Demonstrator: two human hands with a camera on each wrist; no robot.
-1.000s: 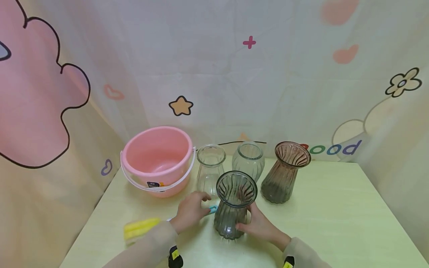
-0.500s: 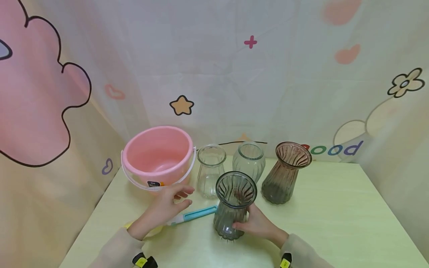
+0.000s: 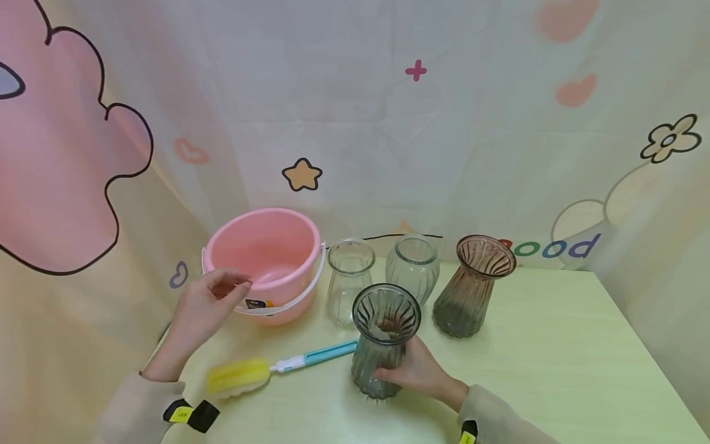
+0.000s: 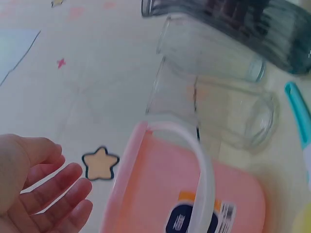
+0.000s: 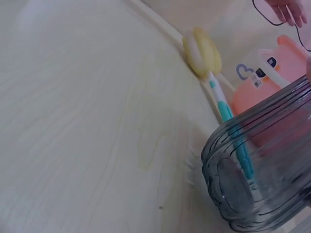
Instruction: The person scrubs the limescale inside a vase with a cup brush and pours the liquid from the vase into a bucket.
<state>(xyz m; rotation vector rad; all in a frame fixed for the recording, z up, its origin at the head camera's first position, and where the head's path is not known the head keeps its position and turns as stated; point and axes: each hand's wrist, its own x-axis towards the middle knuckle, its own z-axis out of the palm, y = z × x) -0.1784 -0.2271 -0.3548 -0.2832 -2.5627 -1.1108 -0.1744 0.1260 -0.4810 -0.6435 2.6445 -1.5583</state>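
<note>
Behind grey vase (image 5: 262, 174): brush handle (image 5: 233, 131)

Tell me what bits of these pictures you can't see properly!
- Head view: the small label on the pink plastic bucket is too small to read.
- Head view: the right hand is partly hidden behind the grey ribbed glass vase.
- Right wrist view: the picture's edge cuts off the vase's top.
- Left wrist view: the bottom edge cuts off the left hand.
</note>
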